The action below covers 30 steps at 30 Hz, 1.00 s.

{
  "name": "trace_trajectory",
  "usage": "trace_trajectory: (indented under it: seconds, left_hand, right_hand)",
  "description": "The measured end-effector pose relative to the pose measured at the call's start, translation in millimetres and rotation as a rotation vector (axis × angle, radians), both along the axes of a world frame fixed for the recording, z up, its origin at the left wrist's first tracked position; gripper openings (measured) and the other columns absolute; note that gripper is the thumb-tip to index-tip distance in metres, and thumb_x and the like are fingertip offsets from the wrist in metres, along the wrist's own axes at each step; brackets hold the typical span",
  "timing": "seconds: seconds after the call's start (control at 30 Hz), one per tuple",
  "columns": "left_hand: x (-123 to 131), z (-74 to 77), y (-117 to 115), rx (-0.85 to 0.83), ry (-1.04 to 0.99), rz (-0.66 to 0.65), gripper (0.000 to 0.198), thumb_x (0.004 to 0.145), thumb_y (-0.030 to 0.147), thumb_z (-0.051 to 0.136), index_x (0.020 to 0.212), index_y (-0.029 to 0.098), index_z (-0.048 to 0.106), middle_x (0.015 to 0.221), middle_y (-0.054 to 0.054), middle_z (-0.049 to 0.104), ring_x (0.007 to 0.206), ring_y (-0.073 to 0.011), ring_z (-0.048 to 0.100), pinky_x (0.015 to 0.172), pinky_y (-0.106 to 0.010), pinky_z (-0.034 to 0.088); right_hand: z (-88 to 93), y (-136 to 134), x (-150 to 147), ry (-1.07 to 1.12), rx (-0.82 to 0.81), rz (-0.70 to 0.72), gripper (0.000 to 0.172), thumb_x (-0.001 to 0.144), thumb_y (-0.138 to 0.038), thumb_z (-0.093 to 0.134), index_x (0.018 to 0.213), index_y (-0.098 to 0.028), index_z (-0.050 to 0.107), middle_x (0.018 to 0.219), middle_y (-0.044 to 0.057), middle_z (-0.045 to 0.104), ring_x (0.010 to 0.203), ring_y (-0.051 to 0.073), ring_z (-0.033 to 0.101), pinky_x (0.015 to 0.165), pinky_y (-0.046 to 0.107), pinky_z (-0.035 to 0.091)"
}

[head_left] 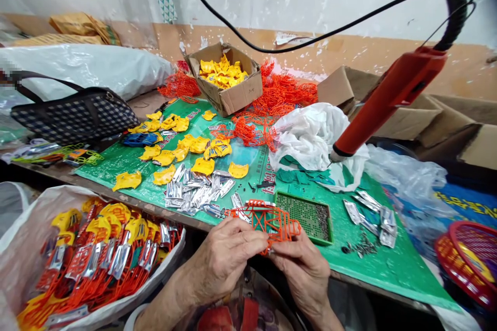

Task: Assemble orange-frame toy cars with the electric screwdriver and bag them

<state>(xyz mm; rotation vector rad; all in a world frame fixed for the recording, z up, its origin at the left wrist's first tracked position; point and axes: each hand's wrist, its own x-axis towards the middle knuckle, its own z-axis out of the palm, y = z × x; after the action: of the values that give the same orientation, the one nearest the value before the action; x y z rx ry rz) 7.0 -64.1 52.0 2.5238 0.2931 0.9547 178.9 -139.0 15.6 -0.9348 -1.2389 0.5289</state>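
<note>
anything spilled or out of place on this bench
Yes: small dark screws lie loose on the mat, right of the tray that holds the rest, among silver pieces; they look spilled. The left hand and right hand grip the frame.

Bright, even indoor light from above, w/ soft shadows only. Glare on silver pieces (194, 194) and white plastic bag (89, 64). Centre is sharp: left hand (223, 258), right hand (306, 269), orange frame (272, 222) pinched btwn them. Wide-angle lens bends the edges; red tool (388, 98) looms oversized. Pixelated patch far left.
</note>
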Motion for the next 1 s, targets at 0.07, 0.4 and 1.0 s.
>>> trace_trajectory:
  seconds: [0.07,0.4,1.0]
  left_hand:
    - [0.1,1.4,-0.7,0.032,0.011,0.010,0.039,0.085,-0.002,0.046,0.119,0.013,0.056,0.109,-0.010,0.073,0.093,-0.0225,0.060,0.077,-0.039,0.051]
    - [0.6,2.8,-8.0,-0.004,0.020,0.002,0.042,0.079,-0.006,0.043,0.117,0.011,0.054,0.103,-0.012,0.071,0.093,-0.0219,0.060,0.079,-0.038,0.053]
    - [8.4,3.3,-15.3,0.086,-0.050,0.042,0.036,0.082,0.000,0.051,0.115,0.013,0.056,0.088,-0.010,0.071,0.079,-0.0188,0.062,0.072,-0.034,0.055]
  right_hand:
    - [-1.1,-0.1,0.0,0.009,-0.006,0.001,0.027,0.076,-0.008,0.073,0.095,-0.027,0.074,0.090,0.000,0.067,0.080,0.012,0.067,0.069,0.023,0.057]
    - [2.8,-0.5,-2.9,0.071,-0.038,-0.009,0.015,0.076,-0.017,0.076,0.087,-0.026,0.076,0.085,0.000,0.068,0.075,0.011,0.067,0.067,0.022,0.056]
    - [7.5,-5.4,1.7,0.156,-0.050,0.097,0.018,0.073,-0.015,0.078,0.087,-0.027,0.076,0.085,0.002,0.070,0.077,0.014,0.067,0.069,0.028,0.057]
